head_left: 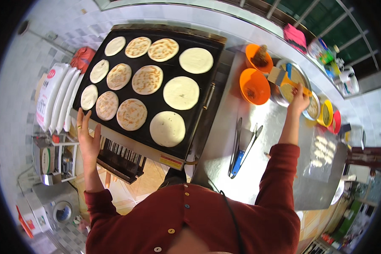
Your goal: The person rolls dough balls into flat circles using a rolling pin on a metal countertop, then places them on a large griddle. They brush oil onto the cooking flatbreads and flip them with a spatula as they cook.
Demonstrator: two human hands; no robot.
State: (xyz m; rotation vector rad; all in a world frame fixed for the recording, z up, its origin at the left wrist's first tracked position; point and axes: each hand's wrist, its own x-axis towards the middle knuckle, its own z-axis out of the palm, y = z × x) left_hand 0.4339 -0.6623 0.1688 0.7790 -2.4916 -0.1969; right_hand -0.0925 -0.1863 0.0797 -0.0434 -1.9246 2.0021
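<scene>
My right hand [299, 102] grips the orange handle of a wide flat brush [277, 76], raised over a metal bowl of pale contents [300, 76]. A blue handle [288, 69] shows in that bowl. My left hand [89, 139] is at the griddle's near-left edge with fingers apart and nothing in it; whether the fingertips touch the rim cannot be told. Rows of round flatbreads lie on the black griddle [158, 106]. The right-hand flatbreads, such as the near one [167, 129], and the small left ones [89, 97] are pale; the middle ones [132, 114] are browned.
Tongs with a blue grip [237, 163] lie on the steel table [216, 152]. Two orange bowls [255, 87] stand at its back, smaller bowls [325, 113] to the right. A plastic sheet holds dough pieces [322, 150]. White sacks [52, 95] stand left of the griddle.
</scene>
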